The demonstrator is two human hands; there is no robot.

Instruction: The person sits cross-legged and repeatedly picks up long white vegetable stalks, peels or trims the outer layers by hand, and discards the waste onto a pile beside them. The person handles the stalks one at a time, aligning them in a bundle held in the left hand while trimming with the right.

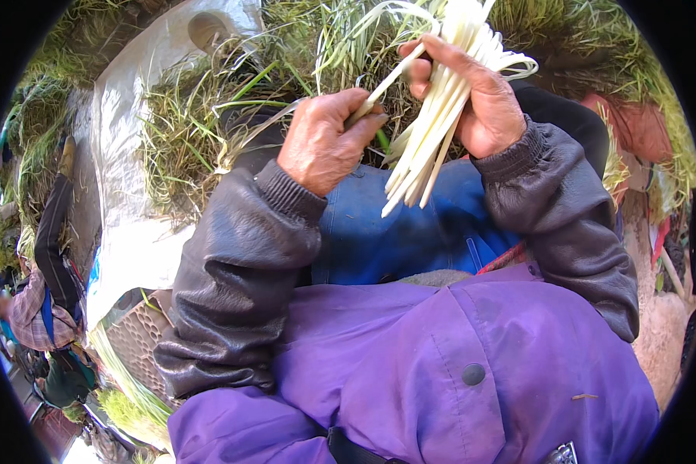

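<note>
My right hand (pixel 470 87) holds a bundle of pale, whitish-yellow plant stalks (pixel 435 139), their cut ends pointing down over my blue-covered lap. Between thumb and fingers of my left hand (pixel 336 130) is the lower end of a single pale stalk (pixel 391 78), which runs up to the fingertips of my right hand. Long green and dry leaves trail from beside my left hand over a heap of uprooted grassy plants (pixel 180 136) in front of me. Some bundled stalks are bent into loops at the right.
A white plastic sheet (pixel 122 203) lies left of the heap. Perforated bricks (pixel 139 336) stand by my left elbow, with more pale stalks beside them. Other people, one in a checked shirt (pixel 40 307), are at the far left. More green plant piles (pixel 620 46) lie beyond, with a reddish cloth (pixel 638 127) at the right.
</note>
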